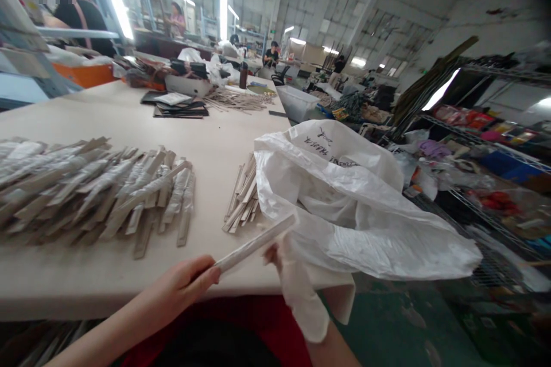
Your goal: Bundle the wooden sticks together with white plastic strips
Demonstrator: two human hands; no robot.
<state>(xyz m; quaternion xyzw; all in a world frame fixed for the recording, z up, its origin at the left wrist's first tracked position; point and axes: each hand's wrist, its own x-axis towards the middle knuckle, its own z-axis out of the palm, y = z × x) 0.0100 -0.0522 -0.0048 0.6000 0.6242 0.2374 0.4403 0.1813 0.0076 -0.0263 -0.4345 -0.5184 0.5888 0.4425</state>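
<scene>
My left hand (196, 281) is closed around the near end of a long, pale flat strip (253, 245), which slants up to the right over the table's front edge. My right hand (286, 269), in a white glove with bare fingertips, is just below the strip's far part. Its fingers are smeared by motion, so whether they touch the strip is unclear. Behind the strip lies a small loose pile of similar strips (245, 195). A large white plastic sack (365, 229) with handwriting lies open-mouthed beside that pile. To the left is a broad heap of strip bundles wrapped in clear film (99, 189).
The pale table (224, 132) carries black flat pieces (181, 108), scattered thin strips (241, 100) and a dark bottle (243, 75) farther back. Wire shelves (486, 200) with bagged goods stand at the right. Other people are in the background, one (81, 17) at the far left.
</scene>
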